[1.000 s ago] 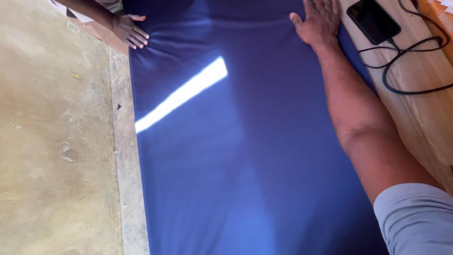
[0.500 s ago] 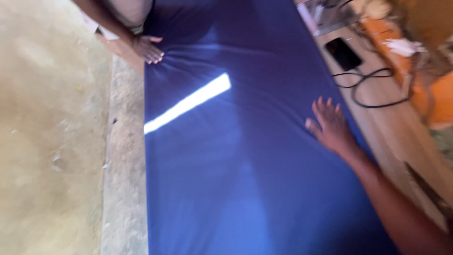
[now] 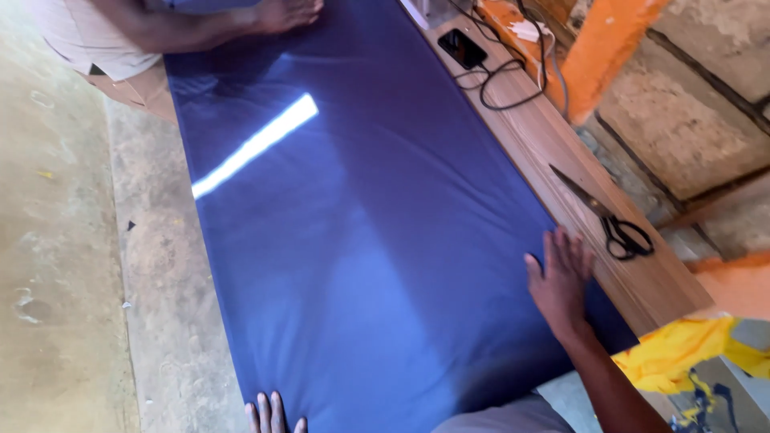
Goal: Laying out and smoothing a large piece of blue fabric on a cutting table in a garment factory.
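Cloth [image 3: 361, 240], dark blue, lies spread along the table [image 3: 561, 160]. Right hand [image 3: 559, 281] presses flat, fingers apart, on its right edge near scissors [image 3: 613, 224]. Left hand [image 3: 273, 415] shows only fingertips, flat at the near edge; another person's hand [image 3: 285, 12] rests far.

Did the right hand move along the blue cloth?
Yes. The right hand slid back along the blue cloth edge, away from the phone, and now lies flat beside the scissors.

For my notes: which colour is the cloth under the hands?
Dark navy blue cloth, plain, seen in the head view.
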